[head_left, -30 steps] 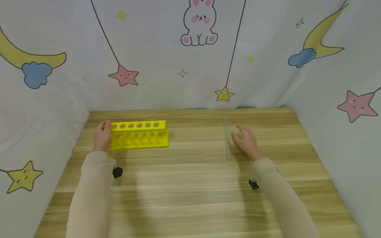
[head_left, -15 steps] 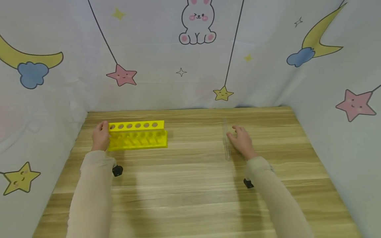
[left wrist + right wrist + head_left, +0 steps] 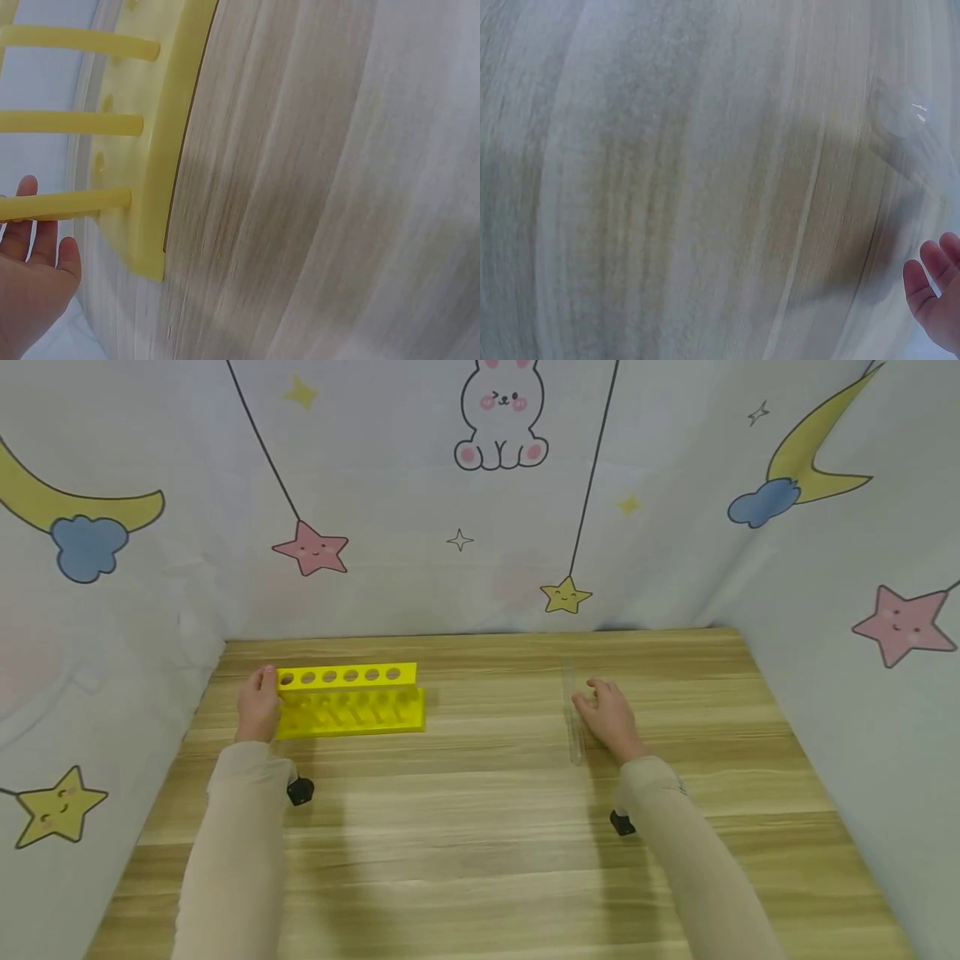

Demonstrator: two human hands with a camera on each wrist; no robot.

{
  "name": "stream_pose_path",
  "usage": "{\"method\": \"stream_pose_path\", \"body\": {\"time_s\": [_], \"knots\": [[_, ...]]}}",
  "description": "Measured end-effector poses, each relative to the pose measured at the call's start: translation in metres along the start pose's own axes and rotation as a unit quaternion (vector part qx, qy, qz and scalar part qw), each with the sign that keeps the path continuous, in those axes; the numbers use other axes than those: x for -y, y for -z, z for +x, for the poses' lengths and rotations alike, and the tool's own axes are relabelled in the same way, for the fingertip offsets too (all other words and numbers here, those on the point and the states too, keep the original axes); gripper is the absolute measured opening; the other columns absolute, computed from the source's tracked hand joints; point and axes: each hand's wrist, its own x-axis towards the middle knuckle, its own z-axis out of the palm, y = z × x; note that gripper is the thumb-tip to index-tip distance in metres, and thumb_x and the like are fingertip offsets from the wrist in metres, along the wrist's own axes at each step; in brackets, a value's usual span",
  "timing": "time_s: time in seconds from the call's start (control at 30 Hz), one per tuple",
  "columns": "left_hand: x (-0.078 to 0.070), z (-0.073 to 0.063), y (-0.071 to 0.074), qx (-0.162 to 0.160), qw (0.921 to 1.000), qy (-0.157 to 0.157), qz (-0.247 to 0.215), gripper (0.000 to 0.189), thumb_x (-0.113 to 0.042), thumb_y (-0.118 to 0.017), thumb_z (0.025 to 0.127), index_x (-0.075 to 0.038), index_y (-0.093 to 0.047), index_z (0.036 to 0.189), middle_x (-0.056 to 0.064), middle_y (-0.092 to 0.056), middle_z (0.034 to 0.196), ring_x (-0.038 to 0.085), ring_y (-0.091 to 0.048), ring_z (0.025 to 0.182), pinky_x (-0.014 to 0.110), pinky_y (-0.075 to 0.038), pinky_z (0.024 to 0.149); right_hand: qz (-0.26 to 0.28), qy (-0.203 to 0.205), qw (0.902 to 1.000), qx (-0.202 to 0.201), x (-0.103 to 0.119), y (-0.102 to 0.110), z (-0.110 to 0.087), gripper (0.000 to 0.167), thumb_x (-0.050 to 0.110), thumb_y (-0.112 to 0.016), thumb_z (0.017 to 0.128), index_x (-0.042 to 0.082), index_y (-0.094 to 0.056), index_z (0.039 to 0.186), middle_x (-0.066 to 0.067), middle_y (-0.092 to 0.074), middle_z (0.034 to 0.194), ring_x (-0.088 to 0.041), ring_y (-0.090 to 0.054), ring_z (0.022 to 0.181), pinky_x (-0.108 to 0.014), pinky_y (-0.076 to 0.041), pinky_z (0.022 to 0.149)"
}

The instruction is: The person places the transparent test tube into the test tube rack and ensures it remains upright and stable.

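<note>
A yellow test tube rack [image 3: 347, 687] with a row of round holes stands at the back left of the table. My left hand [image 3: 257, 705] grips its left end. In the left wrist view, fingertips of the left hand [image 3: 37, 289] show by the end post of the rack [image 3: 156, 150]; the thumb is out of sight. A clear test tube [image 3: 574, 739] lies on the table, pointing away from me. Just right of it hovers my right hand [image 3: 611, 720], fingers loosely bent and apart. The right wrist view shows the tube [image 3: 897, 112] blurred, beyond the right hand [image 3: 941, 292].
The wood-grain table [image 3: 480, 843] reaches back to a white curtain [image 3: 405, 485] printed with stars, moons and a rabbit. Curtain cloth also stands along the left and right sides. A small black device [image 3: 300, 791] sits beneath each wrist.
My right hand has moved a little left, closer to the test tube, and then stayed nearly still. The left hand and the rack have held their place.
</note>
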Motion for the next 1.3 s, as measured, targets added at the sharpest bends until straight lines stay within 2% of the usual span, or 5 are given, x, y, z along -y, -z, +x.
{"method": "stream_pose_path", "body": {"time_s": [0.13, 0.4, 0.63, 0.9, 1.3], "knots": [[0.001, 0.000, -0.002, -0.003, 1.0000, -0.001, 0.003, 0.063, -0.048, -0.014, 0.093, -0.004, -0.030, 0.136, 0.015, -0.043, 0.130, 0.021, -0.035, 0.107, 0.033, -0.030, 0.091, 0.007, -0.006, 0.9999, 0.006, 0.000, -0.001, 0.000, 0.051, 0.039, -0.049, 0.088, 0.003, -0.044, 0.124, -0.019, -0.048, 0.119, -0.033, -0.047, 0.106, -0.048, -0.039, 0.086], [0.001, 0.002, -0.005, -0.039, 0.9990, -0.003, 0.021, 0.060, -0.046, -0.016, 0.094, -0.005, -0.033, 0.134, 0.017, -0.047, 0.127, 0.020, -0.039, 0.105, 0.029, -0.033, 0.088, 0.022, -0.015, 0.9996, 0.009, 0.001, -0.004, 0.000, 0.050, 0.039, -0.049, 0.088, 0.004, -0.044, 0.124, -0.018, -0.048, 0.118, -0.033, -0.047, 0.107, -0.048, -0.039, 0.086], [-0.001, 0.001, -0.005, -0.042, 0.9988, 0.009, 0.025, 0.061, -0.047, -0.015, 0.093, -0.006, -0.033, 0.134, 0.015, -0.047, 0.128, 0.018, -0.041, 0.097, 0.026, -0.034, 0.083, 0.032, -0.016, 0.9994, 0.002, 0.004, -0.005, 0.002, 0.049, 0.037, -0.049, 0.088, 0.002, -0.044, 0.123, -0.019, -0.049, 0.114, -0.033, -0.047, 0.103, -0.046, -0.040, 0.084], [-0.002, 0.000, -0.005, -0.037, 0.9992, 0.008, 0.012, 0.060, -0.045, -0.016, 0.094, -0.004, -0.032, 0.134, 0.018, -0.044, 0.130, 0.026, -0.036, 0.116, 0.038, -0.030, 0.099, 0.076, -0.058, 0.9954, 0.002, 0.009, -0.006, 0.005, 0.052, 0.038, -0.049, 0.088, 0.001, -0.044, 0.124, -0.020, -0.050, 0.112, -0.033, -0.048, 0.100, -0.044, -0.042, 0.080], [-0.002, -0.001, -0.004, -0.033, 0.9993, -0.002, 0.014, 0.061, -0.046, -0.015, 0.094, -0.003, -0.031, 0.135, 0.019, -0.044, 0.130, 0.028, -0.035, 0.118, 0.040, -0.029, 0.100, 0.076, -0.116, 0.9897, 0.035, 0.018, -0.001, 0.009, 0.054, 0.037, -0.050, 0.087, -0.001, -0.043, 0.124, -0.020, -0.052, 0.112, -0.031, -0.051, 0.097, -0.042, -0.042, 0.080]]}}
